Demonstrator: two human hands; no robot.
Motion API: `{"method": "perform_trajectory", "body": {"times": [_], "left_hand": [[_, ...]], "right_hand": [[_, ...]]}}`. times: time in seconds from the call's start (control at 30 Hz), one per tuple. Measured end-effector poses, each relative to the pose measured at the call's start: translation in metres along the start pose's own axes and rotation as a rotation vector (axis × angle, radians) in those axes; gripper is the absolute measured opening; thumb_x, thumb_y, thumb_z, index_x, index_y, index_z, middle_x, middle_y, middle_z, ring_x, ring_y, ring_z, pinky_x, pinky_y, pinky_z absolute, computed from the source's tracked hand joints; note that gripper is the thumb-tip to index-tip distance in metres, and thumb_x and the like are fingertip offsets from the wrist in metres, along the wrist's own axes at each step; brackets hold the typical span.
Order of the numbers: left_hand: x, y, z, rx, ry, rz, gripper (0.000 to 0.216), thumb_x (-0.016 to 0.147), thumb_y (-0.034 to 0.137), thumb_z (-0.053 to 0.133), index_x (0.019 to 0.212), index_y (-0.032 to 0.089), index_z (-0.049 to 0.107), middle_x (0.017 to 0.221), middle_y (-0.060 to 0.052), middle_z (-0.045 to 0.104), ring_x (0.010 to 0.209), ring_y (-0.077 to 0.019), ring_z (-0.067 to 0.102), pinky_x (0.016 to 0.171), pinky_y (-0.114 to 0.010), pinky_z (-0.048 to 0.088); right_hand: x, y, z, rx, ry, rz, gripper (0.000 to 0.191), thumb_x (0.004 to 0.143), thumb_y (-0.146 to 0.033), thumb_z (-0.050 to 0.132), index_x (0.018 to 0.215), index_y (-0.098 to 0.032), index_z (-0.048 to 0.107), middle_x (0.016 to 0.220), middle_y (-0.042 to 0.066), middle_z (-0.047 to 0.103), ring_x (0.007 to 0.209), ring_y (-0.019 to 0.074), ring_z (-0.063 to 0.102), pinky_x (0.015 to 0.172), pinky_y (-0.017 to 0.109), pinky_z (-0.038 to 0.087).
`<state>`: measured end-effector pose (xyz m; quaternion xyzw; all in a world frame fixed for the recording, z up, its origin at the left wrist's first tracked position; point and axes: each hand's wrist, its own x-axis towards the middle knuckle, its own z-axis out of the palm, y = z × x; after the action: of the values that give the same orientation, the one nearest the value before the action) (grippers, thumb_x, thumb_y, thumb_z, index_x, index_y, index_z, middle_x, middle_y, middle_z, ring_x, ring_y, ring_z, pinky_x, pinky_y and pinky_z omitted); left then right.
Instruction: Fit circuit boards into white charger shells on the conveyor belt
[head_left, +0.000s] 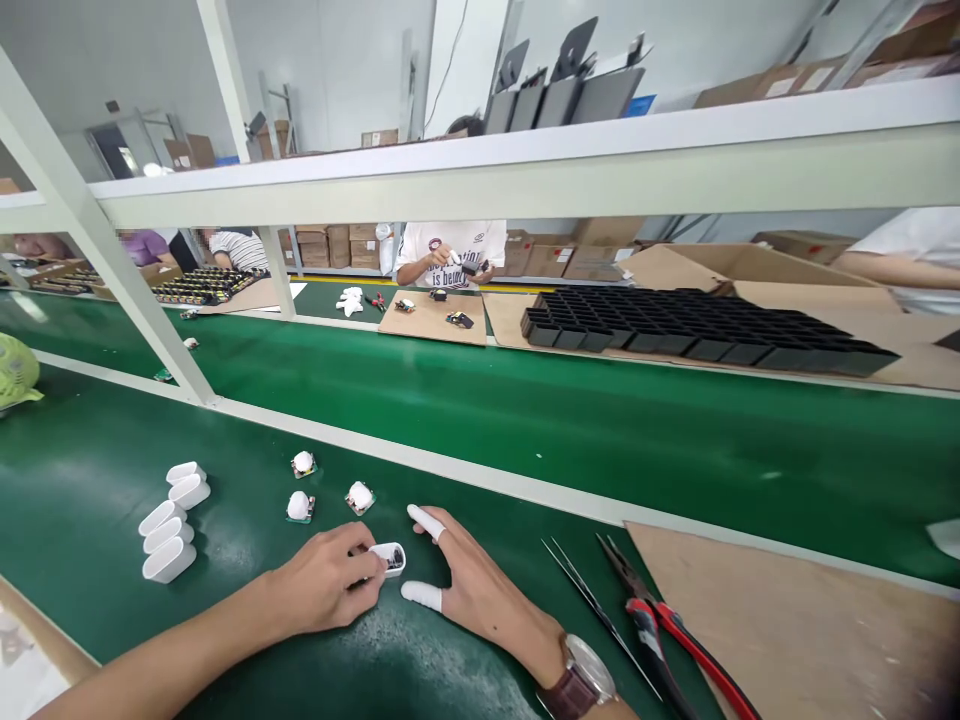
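Observation:
My left hand (334,578) grips a small white oval plastic housing (399,560) at its left end, with the fingers closed round it. Dark parts show inside the housing's open top. To its right, my right hand (469,575) is spread, thumb and forefinger apart, touching nothing; white finger cots cover both of those tips. Just beyond the hands lie three small circuit boards, each topped with a white lump: one board (361,497) nearest my fingers, another board (300,506) left of it, and a third board (303,463) farther back.
Several empty white housings (169,560) stand at the left. Tweezers (596,605) and red-handled long-nose pliers (651,610) lie right of my right hand, beside a cardboard sheet (810,620). Past a white rail runs a green belt (525,410); a co-worker (454,250) sits opposite, near black cases (697,330).

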<state>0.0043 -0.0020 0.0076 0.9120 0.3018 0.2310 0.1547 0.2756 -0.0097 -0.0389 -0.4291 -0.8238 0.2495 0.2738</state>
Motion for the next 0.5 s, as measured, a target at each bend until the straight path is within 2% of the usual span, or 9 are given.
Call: {"method": "perform_trajectory", "body": {"times": [0.07, 0.13, 0.2, 0.27, 0.33, 0.4, 0.5], "left_hand": [[0.024, -0.012, -0.011, 0.02, -0.012, -0.031, 0.013, 0.098, 0.022, 0.058, 0.089, 0.023, 0.067, 0.101, -0.008, 0.067, 0.081, -0.0185, 0.067, 0.074, -0.031, 0.058], [0.058, -0.034, -0.027, 0.088, 0.017, -0.125, 0.01, 0.095, 0.022, 0.061, 0.089, 0.023, 0.068, 0.107, -0.007, 0.067, 0.086, -0.0185, 0.069, 0.08, -0.03, 0.058], [0.097, -0.064, -0.043, 0.149, 0.064, -0.217, 0.01, 0.094, 0.02, 0.061, 0.092, 0.021, 0.07, 0.112, -0.01, 0.066, 0.093, -0.0214, 0.07, 0.088, -0.034, 0.058], [0.13, -0.097, -0.055, 0.187, 0.119, -0.312, 0.012, 0.093, 0.017, 0.059, 0.093, 0.019, 0.071, 0.11, -0.012, 0.067, 0.09, -0.0229, 0.071, 0.088, -0.037, 0.059], [0.149, -0.124, -0.063, 0.197, 0.135, -0.388, 0.012, 0.092, 0.019, 0.062, 0.092, 0.018, 0.073, 0.101, -0.011, 0.07, 0.085, -0.0237, 0.072, 0.085, -0.037, 0.06], [0.15, -0.141, -0.071, 0.182, 0.117, -0.424, 0.014, 0.092, 0.026, 0.064, 0.094, 0.019, 0.076, 0.095, -0.01, 0.074, 0.085, -0.0246, 0.074, 0.083, -0.035, 0.061], [0.115, -0.149, -0.095, 0.149, 0.09, -0.429, 0.033, 0.093, 0.043, 0.068, 0.117, 0.023, 0.076, 0.119, -0.01, 0.077, 0.104, -0.0276, 0.074, 0.092, -0.036, 0.06]], "right_hand": [[0.001, 0.003, 0.002, 0.004, 0.019, -0.007, 0.092, 0.088, -0.031, 0.084, 0.162, -0.029, 0.03, 0.151, 0.015, 0.051, 0.137, 0.0309, 0.057, 0.116, 0.053, 0.051], [0.001, 0.004, 0.002, 0.011, 0.047, -0.019, 0.087, 0.088, -0.031, 0.084, 0.16, -0.028, 0.034, 0.149, 0.015, 0.054, 0.134, 0.0301, 0.06, 0.116, 0.052, 0.052], [0.001, 0.004, 0.001, 0.019, 0.07, -0.032, 0.079, 0.09, -0.031, 0.082, 0.156, -0.026, 0.041, 0.148, 0.015, 0.055, 0.132, 0.029, 0.061, 0.115, 0.05, 0.052], [0.001, 0.002, -0.001, 0.03, 0.07, -0.033, 0.069, 0.092, -0.029, 0.08, 0.152, -0.025, 0.047, 0.149, 0.014, 0.055, 0.133, 0.0281, 0.061, 0.116, 0.048, 0.052], [0.001, -0.001, -0.004, 0.043, 0.047, -0.012, 0.061, 0.093, -0.029, 0.077, 0.149, -0.024, 0.051, 0.15, 0.014, 0.055, 0.134, 0.0273, 0.061, 0.117, 0.046, 0.051], [0.002, -0.003, -0.007, 0.048, 0.013, 0.019, 0.056, 0.096, -0.031, 0.074, 0.147, -0.024, 0.052, 0.151, 0.013, 0.054, 0.134, 0.0268, 0.06, 0.118, 0.044, 0.05], [0.002, -0.002, -0.007, 0.037, -0.008, 0.038, 0.054, 0.098, -0.035, 0.069, 0.148, -0.023, 0.053, 0.153, 0.013, 0.053, 0.136, 0.0274, 0.059, 0.118, 0.042, 0.049]]}}
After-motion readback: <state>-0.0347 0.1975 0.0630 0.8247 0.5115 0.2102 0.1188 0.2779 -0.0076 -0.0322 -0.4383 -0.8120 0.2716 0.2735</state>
